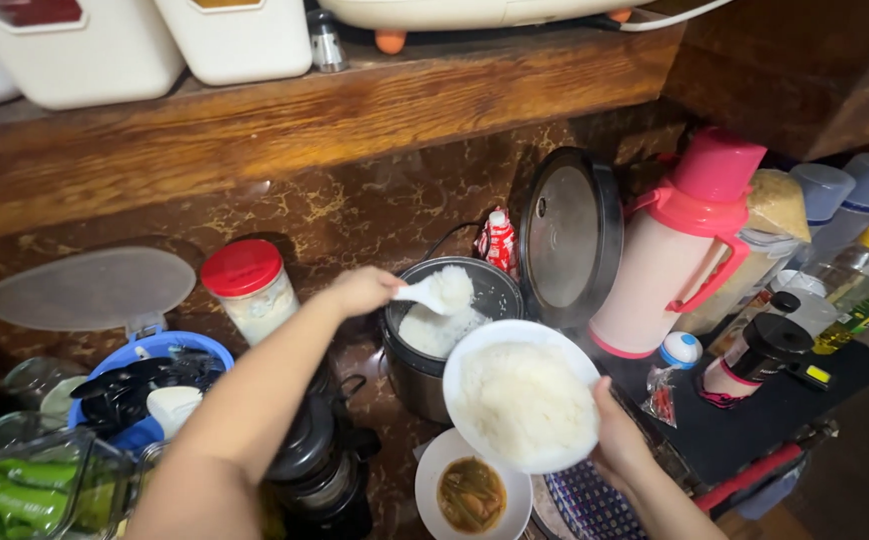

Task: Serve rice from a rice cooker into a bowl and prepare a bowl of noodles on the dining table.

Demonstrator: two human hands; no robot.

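Observation:
My left hand (360,291) grips a white rice paddle (433,293) heaped with cooked rice, held over the open rice cooker pot (498,293). White rice lies inside the pot. My right hand (619,440) holds a white plate (483,346) piled with rice, tilted toward me, just in front of the cooker. The cooker's lid (569,236) stands open behind the pot. Below the plate sits a small white bowl (437,465) with a brownish vegetable dish.
A pink thermos (677,250) stands right of the cooker, with jars and bottles behind it. A red-lidded jar (251,289) and a blue basket of utensils (160,347) stand at the left. A black blender (317,460) sits under my left arm. A wooden shelf (305,120) runs overhead.

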